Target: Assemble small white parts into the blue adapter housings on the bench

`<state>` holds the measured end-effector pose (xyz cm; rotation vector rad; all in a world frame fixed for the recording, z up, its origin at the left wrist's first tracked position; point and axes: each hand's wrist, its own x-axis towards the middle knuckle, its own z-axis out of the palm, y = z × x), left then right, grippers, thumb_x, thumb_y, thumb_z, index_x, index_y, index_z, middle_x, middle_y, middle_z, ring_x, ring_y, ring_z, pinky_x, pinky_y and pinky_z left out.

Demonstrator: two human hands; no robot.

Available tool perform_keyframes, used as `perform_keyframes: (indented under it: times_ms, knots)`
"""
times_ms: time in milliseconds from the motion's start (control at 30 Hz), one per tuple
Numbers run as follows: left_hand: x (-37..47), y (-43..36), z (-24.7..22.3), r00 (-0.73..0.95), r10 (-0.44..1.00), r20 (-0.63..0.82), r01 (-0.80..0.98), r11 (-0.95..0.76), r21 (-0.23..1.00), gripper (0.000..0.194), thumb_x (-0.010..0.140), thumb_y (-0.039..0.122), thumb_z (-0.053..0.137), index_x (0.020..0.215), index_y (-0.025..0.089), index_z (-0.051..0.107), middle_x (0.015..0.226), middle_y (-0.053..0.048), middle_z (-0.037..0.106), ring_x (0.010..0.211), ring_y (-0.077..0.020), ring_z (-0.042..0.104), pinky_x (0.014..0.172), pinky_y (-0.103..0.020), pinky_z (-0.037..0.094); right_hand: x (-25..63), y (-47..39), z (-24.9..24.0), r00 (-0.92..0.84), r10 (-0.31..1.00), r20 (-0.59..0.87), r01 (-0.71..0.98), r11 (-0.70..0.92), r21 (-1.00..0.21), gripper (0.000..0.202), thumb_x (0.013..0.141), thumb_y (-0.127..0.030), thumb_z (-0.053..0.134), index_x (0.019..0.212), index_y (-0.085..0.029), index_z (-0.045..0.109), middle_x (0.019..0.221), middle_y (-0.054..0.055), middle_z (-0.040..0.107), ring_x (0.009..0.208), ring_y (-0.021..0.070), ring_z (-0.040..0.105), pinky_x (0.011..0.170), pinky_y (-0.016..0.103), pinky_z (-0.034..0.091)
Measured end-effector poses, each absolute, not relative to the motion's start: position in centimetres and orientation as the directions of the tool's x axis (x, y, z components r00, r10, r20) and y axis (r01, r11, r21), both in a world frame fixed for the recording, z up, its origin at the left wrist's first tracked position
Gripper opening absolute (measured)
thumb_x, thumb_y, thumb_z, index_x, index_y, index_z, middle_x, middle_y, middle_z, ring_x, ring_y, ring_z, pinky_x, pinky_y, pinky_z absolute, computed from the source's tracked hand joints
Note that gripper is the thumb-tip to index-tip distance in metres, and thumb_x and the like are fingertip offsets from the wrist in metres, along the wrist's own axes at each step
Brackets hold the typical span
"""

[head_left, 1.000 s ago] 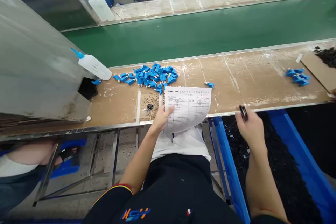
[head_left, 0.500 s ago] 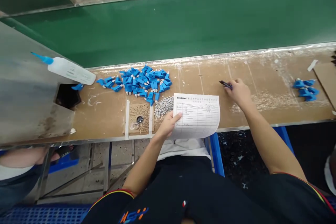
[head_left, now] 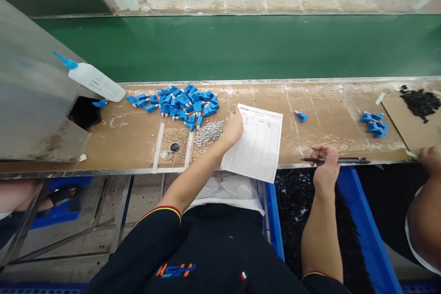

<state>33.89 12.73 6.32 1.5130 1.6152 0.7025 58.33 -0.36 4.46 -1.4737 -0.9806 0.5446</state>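
A printed form point(head_left: 257, 147) lies tilted on the worktable, its lower edge past the front rim. My left hand point(head_left: 233, 127) is closed at the form's upper left edge, its fingertips partly hidden. Over the table's front edge, my right hand point(head_left: 325, 165) grips a dark pen point(head_left: 349, 161), held nearly level and pointing left. A heap of small grey-white parts point(head_left: 209, 133) lies just left of my left hand. Behind it spreads a pile of blue plastic parts point(head_left: 188, 103). A lone blue part point(head_left: 301, 116) sits right of the form.
A white bottle with blue nozzle point(head_left: 98, 82) leans at the left. A small black round container point(head_left: 175, 147) stands on taped cardboard. At right are more blue parts point(head_left: 374, 124), black pieces point(head_left: 421, 102) and another person's hand point(head_left: 430, 161). A blue bin point(head_left: 368, 229) holds dark pieces below the edge.
My left hand has shifted up along the form, which now lies turned on the table. My right hand has drawn back to the front edge with the pen, uncovering a blue part. The view has tilted up.
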Motion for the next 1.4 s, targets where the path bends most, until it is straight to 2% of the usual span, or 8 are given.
perform_keyframes:
  times_ms: [67,167,300,433,567,800,1033,1400]
  knots:
    - [35.1,10.2,6.6,0.183,0.981,-0.070,0.756,-0.095,0.648,0.061,0.088,0.000,0.059,0.149,0.008,0.054,0.160,-0.029,0.047,0.149,-0.0444,0.047,0.123,-0.062,0.034,58.1,0.2,3.5,0.545,0.830,0.119,0.108,0.072,-0.992,0.069,0.084,-0.091,0.045,0.073,-0.025,0.057,0.047,-0.007,0.038,0.039,0.0124,0.038,0.039,0.026,0.029]
    - [37.4,7.5,5.9,0.522,0.839,-0.153,0.819,-0.442,0.366,0.058,0.092,0.021,0.072,0.148,0.016,0.056,0.168,-0.023,0.039,0.156,-0.0426,0.038,0.122,-0.058,0.039,57.8,1.4,2.5,0.537,0.843,0.020,-0.034,0.046,-0.998,0.075,0.078,-0.098,0.045,0.071,-0.025,0.056,0.046,-0.007,0.039,0.037,0.0122,0.039,0.036,0.025,0.028]
    - [39.5,6.7,4.2,0.614,0.747,-0.255,0.788,-0.561,0.254,0.068,0.093,0.039,0.074,0.153,0.018,0.051,0.170,-0.023,0.036,0.158,-0.0439,0.035,0.120,-0.061,0.041,57.3,3.5,1.8,0.492,0.870,-0.035,-0.072,0.001,-0.997,0.078,0.071,-0.100,0.053,0.077,-0.023,0.062,0.056,-0.001,0.058,0.044,0.0134,0.052,0.040,0.026,0.039]
    - [40.5,6.7,3.5,0.597,0.753,-0.278,0.802,-0.544,0.248,0.069,0.097,0.035,0.068,0.160,0.018,0.043,0.171,-0.024,0.032,0.159,-0.0449,0.032,0.121,-0.065,0.040,57.0,5.8,1.5,0.392,0.916,-0.084,-0.032,-0.078,-0.996,0.054,0.069,-0.073,0.083,0.079,-0.023,0.064,0.062,-0.003,0.064,0.051,0.0128,0.057,0.048,0.025,0.047]
    - [41.4,6.6,4.0,0.551,0.769,-0.324,0.834,-0.486,0.263,0.068,0.099,0.030,0.065,0.161,0.016,0.042,0.172,-0.025,0.031,0.159,-0.0458,0.031,0.121,-0.068,0.039,57.2,8.0,1.3,0.358,0.929,-0.099,0.048,-0.124,-0.991,0.040,0.074,-0.054,0.085,0.073,-0.024,0.058,0.053,-0.008,0.056,0.045,0.0103,0.051,0.045,0.023,0.043]
    - [42.4,7.1,4.8,0.561,0.748,-0.354,0.827,-0.505,0.246,0.055,0.100,0.019,0.058,0.154,0.012,0.049,0.169,-0.027,0.036,0.155,-0.0443,0.039,0.117,-0.064,0.046,56.7,10.1,0.8,0.366,0.923,-0.121,0.080,-0.160,-0.984,0.054,0.077,-0.059,0.082,0.067,-0.026,0.041,0.047,-0.010,0.047,0.035,0.0070,0.036,0.034,0.020,0.027]
    - [41.0,9.8,4.5,0.566,0.782,-0.260,0.807,-0.462,0.367,0.059,0.101,0.026,0.058,0.158,0.016,0.045,0.173,-0.023,0.029,0.161,-0.0447,0.025,0.126,-0.065,0.033,56.7,9.7,0.8,0.405,0.914,-0.026,0.112,-0.078,-0.991,0.047,0.083,-0.066,0.076,0.080,-0.026,0.052,0.060,-0.007,0.058,0.056,0.0138,0.061,0.057,0.026,0.051]
    - [39.7,10.8,3.8,0.608,0.734,-0.304,0.788,-0.510,0.344,0.064,0.102,0.034,0.060,0.159,0.010,0.043,0.173,-0.022,0.030,0.162,-0.0436,0.024,0.128,-0.061,0.030,57.1,9.8,-0.4,0.377,0.926,-0.019,0.133,-0.075,-0.988,0.050,0.081,-0.071,0.076,0.082,-0.025,0.056,0.065,-0.006,0.061,0.068,0.0170,0.071,0.067,0.029,0.057]
